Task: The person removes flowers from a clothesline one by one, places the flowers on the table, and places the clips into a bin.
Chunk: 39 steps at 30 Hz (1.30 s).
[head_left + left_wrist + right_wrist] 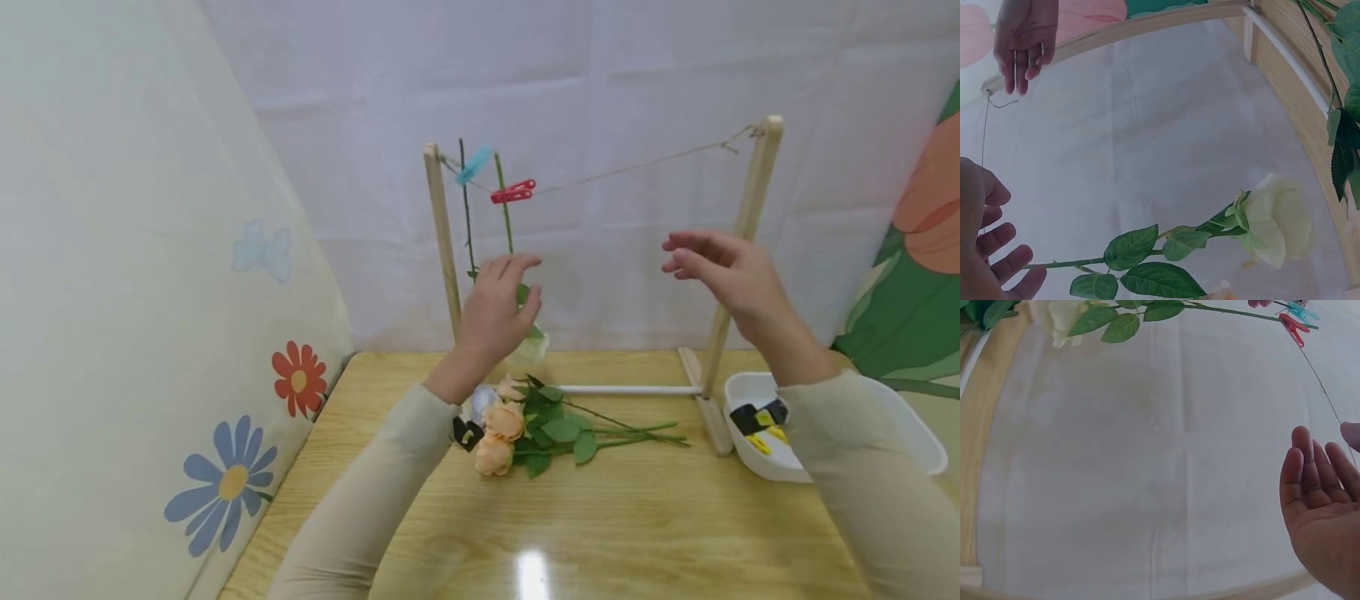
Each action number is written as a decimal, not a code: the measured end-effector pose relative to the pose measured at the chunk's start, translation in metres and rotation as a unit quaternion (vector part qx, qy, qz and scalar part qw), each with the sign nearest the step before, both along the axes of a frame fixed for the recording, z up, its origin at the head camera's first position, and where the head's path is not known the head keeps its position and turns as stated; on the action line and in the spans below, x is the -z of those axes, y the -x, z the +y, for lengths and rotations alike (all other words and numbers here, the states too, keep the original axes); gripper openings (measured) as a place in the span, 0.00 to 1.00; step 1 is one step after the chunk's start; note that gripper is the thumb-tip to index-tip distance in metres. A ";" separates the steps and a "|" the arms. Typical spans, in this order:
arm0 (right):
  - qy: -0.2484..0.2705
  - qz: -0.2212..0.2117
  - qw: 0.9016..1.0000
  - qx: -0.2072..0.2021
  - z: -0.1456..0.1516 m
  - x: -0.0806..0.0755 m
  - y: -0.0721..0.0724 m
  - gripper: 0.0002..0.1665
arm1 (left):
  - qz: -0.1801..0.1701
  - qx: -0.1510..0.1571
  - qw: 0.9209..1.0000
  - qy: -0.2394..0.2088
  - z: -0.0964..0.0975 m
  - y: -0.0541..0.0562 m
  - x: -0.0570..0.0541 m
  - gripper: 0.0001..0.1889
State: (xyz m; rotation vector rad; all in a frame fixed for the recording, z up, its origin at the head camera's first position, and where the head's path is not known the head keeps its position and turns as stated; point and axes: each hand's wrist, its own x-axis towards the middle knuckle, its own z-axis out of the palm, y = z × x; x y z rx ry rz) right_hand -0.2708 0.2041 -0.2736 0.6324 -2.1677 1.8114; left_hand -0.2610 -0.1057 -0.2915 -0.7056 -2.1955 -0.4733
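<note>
A white rose (pixel 1279 222) hangs head down on its green stem, clipped to a thin string (pixel 622 172) by a red clothespin (pixel 513 192). Left of it, a blue clothespin (pixel 474 165) clips a darker stem (pixel 467 212) to the same string; its lower part is behind my left hand. My left hand (pixel 497 312) is in front of the hanging stems, fingers relaxed and holding nothing. My right hand (pixel 723 271) is raised near the right post, fingers loosely bent with nothing between them. Both hands also show in the left wrist view.
A wooden frame with a right post (pixel 759 179) and left post (pixel 442 233) carries the string. Peach roses (pixel 504 421) with leafy stems lie on the wooden table (pixel 600 525), before the white crossbar (pixel 630 389). At the right stands a white basin (pixel 911 433) with yellow clothespins (pixel 759 442).
</note>
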 end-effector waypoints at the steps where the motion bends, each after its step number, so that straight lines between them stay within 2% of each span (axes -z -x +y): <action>1: 0.011 0.001 1.000 -0.004 -0.003 -0.001 0.001 0.20 | 0.002 0.002 1.000 -0.009 -0.001 0.001 -0.001 0.17; 5: 0.059 0.002 0.998 -0.026 -0.012 -0.005 0.005 0.20 | 0.008 0.010 0.999 -0.049 -0.005 0.006 -0.003 0.17; 10: 0.145 0.014 0.988 -0.054 -0.025 -0.009 0.010 0.17 | 0.024 0.016 0.995 -0.097 -0.007 0.014 -0.005 0.18; 13: 0.205 0.031 0.975 -0.075 -0.033 -0.013 0.012 0.15 | 0.024 0.019 0.992 -0.126 -0.007 0.016 -0.006 0.19; 17: 0.256 0.048 0.961 -0.091 -0.045 -0.017 0.016 0.14 | -0.002 0.023 0.984 -0.174 -0.005 0.016 -0.008 0.21; 21: 0.270 0.045 0.957 -0.092 -0.056 -0.023 0.018 0.15 | -0.035 0.018 0.976 -0.214 -0.004 0.018 -0.009 0.22; 26: 0.293 0.040 0.951 -0.087 -0.071 -0.030 0.021 0.18 | -0.070 0.010 0.969 -0.237 -0.002 0.022 -0.010 0.25; 32: 0.299 0.037 0.949 -0.090 -0.089 -0.038 0.024 0.18 | -0.100 0.010 0.957 -0.271 -0.001 0.026 -0.010 0.26; 39: 0.275 0.035 0.957 -0.084 -0.106 -0.046 0.027 0.18 | -0.126 0.018 0.942 -0.310 0.002 0.032 -0.013 0.25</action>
